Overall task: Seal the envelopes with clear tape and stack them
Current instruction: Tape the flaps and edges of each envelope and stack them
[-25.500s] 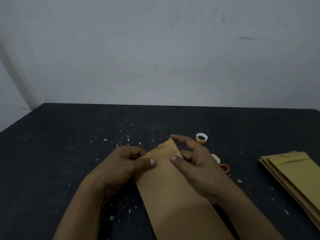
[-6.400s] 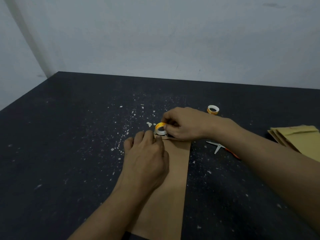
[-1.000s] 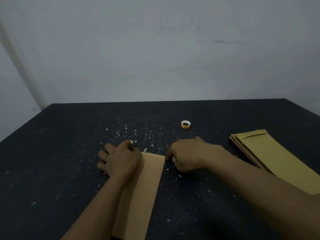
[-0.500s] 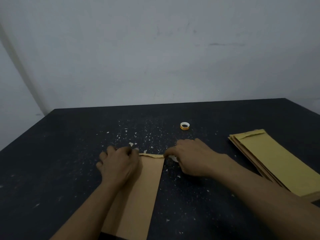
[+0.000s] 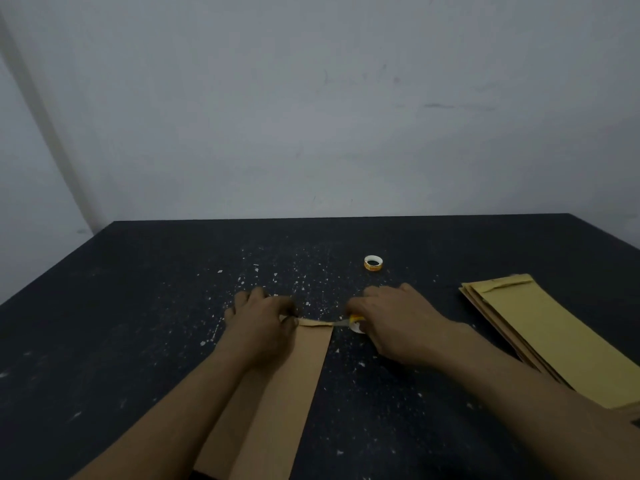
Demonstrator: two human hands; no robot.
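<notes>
On the black table (image 5: 138,323) under a grey wall (image 5: 311,116), near a spare roll (image 5: 373,263) and a stack (image 5: 540,327), my left hand (image 5: 259,323) pressed the envelope (image 5: 294,375), my right hand (image 5: 398,323) gripped the tape roll (image 5: 356,324).

Left hand (image 5: 259,327) and right hand (image 5: 398,323) are bare, with bare forearms.

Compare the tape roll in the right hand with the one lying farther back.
The small yellow-and-white tape roll is gripped by the right hand beside the brown paper envelope; the spare yellow-and-white tape roll lies untouched, farther back. The held roll is mostly hidden, with tape drawn across the envelope's top; the spare shows its whole ring, hole up. Both are small.
</notes>
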